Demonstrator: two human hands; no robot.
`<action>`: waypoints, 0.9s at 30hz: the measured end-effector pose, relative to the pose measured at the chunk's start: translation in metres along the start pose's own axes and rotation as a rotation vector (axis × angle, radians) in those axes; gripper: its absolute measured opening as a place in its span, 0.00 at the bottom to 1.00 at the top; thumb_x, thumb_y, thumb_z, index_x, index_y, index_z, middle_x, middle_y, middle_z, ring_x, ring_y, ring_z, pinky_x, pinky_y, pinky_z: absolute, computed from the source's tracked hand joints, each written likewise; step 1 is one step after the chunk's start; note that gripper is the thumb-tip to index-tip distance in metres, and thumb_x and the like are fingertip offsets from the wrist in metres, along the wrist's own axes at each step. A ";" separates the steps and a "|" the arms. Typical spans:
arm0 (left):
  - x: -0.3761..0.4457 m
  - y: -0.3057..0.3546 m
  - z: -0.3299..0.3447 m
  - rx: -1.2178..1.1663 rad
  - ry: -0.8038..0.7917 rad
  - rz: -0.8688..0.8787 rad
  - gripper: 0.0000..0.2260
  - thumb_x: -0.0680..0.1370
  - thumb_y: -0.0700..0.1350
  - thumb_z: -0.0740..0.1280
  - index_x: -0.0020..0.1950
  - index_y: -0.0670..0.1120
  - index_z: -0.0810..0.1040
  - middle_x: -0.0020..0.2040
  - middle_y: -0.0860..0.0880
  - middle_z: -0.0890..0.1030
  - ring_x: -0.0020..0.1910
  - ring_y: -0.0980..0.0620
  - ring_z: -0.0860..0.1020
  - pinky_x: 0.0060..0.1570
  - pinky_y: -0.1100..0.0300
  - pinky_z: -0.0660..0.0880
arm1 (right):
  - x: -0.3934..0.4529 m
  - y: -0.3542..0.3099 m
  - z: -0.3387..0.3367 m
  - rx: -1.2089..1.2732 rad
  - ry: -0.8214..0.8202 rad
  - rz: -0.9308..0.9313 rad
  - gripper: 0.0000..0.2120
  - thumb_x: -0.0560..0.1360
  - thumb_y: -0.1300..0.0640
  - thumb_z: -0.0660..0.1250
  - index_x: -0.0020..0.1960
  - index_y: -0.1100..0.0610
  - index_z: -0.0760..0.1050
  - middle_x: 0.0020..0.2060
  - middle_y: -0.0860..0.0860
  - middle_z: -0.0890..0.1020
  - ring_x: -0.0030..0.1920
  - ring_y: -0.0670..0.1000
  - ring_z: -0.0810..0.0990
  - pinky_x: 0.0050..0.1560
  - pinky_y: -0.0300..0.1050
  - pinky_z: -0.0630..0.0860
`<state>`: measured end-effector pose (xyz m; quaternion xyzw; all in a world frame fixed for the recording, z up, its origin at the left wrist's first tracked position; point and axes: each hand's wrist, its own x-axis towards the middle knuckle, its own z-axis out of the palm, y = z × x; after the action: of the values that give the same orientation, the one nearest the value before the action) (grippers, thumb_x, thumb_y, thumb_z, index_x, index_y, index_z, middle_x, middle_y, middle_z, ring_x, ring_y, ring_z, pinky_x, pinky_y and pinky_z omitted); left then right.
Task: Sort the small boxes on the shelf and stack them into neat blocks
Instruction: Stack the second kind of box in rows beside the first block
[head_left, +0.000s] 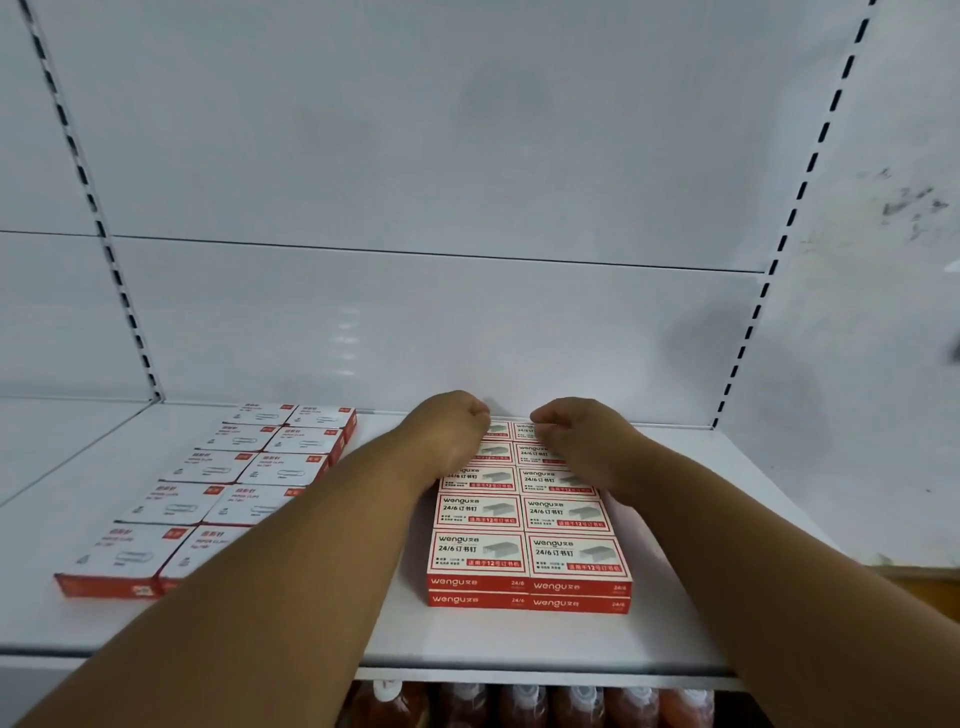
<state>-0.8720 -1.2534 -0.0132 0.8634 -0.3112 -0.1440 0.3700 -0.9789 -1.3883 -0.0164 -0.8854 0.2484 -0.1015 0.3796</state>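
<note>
Right staple boxes: white tops framed red, red fronts with white lettering. Left clip boxes: white tops, red tags, red sides. Shelf white.

bare shelf between 2 box blocks, back wall behind

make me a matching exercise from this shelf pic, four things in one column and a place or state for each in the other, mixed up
Things
1. staple box block
2. paper clip box block
3. left hand
4. bottles

Places or states
A. on the level below the shelf
B. left part of the shelf, white tops
C. two layers high at its front, red-framed tops
D. fingers curled at the far end of the right-hand block

Pairs: 1-C, 2-B, 3-D, 4-A
</note>
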 end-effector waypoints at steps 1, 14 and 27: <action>0.001 0.000 0.002 0.025 -0.001 0.011 0.12 0.81 0.49 0.58 0.60 0.50 0.78 0.54 0.50 0.81 0.49 0.51 0.80 0.54 0.53 0.77 | 0.003 0.001 0.002 -0.029 -0.004 -0.008 0.09 0.80 0.53 0.61 0.52 0.53 0.79 0.45 0.50 0.84 0.46 0.51 0.83 0.50 0.49 0.81; 0.011 -0.011 0.013 0.007 0.049 0.013 0.11 0.79 0.49 0.62 0.60 0.53 0.77 0.54 0.53 0.81 0.48 0.53 0.80 0.48 0.57 0.77 | 0.015 0.016 0.011 0.059 0.072 -0.040 0.14 0.77 0.50 0.66 0.62 0.49 0.78 0.51 0.43 0.82 0.47 0.43 0.80 0.42 0.37 0.73; 0.015 -0.010 0.012 0.167 0.068 0.079 0.12 0.80 0.51 0.60 0.60 0.53 0.78 0.56 0.52 0.81 0.54 0.50 0.78 0.55 0.51 0.76 | 0.018 0.016 0.013 -0.032 0.121 -0.049 0.11 0.77 0.48 0.65 0.57 0.48 0.78 0.48 0.43 0.82 0.44 0.43 0.81 0.44 0.40 0.76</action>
<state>-0.8624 -1.2643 -0.0290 0.8828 -0.3431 -0.0733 0.3124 -0.9650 -1.3991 -0.0368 -0.8895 0.2506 -0.1602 0.3470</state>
